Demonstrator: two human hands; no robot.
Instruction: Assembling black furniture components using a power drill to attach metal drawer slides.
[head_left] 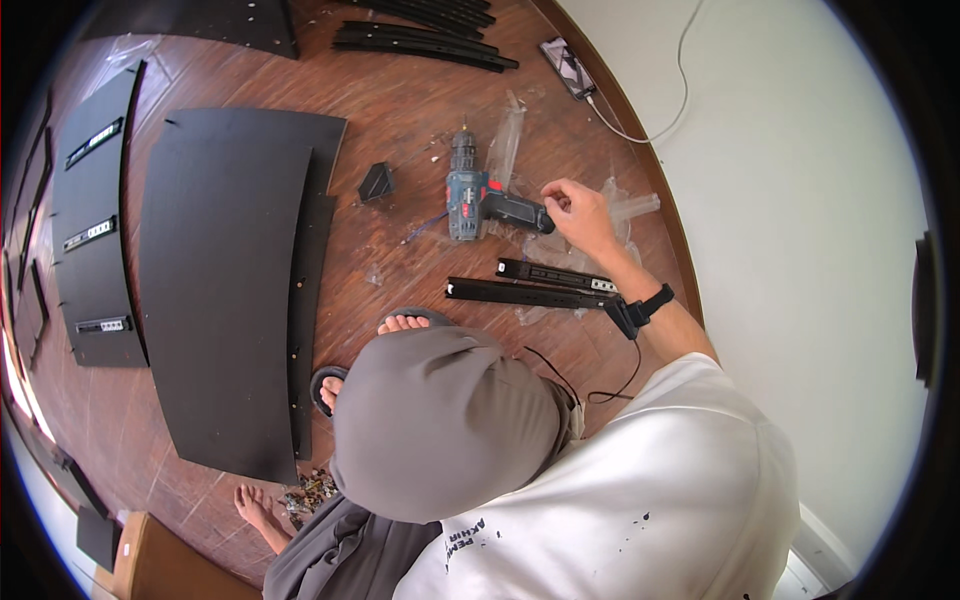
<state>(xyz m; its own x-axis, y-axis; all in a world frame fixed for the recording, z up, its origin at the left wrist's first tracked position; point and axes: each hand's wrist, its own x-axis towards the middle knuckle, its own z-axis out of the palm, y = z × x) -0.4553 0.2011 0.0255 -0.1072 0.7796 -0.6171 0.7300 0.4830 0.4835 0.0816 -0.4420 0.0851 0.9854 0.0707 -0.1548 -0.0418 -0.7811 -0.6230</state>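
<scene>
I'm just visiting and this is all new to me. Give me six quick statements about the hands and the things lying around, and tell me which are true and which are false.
1. The drill lies on the floor. True.
2. The right hand is next to the phone. False: it is by the handle end of the drill.
3. A white cable runs to the phone. True.
4. The panel on the left bears only one rail. False: three rails lie on it.
5. The left hand is near a pile of small parts. True.
6. The black band is on the left wrist. False: it is on the right.
</scene>
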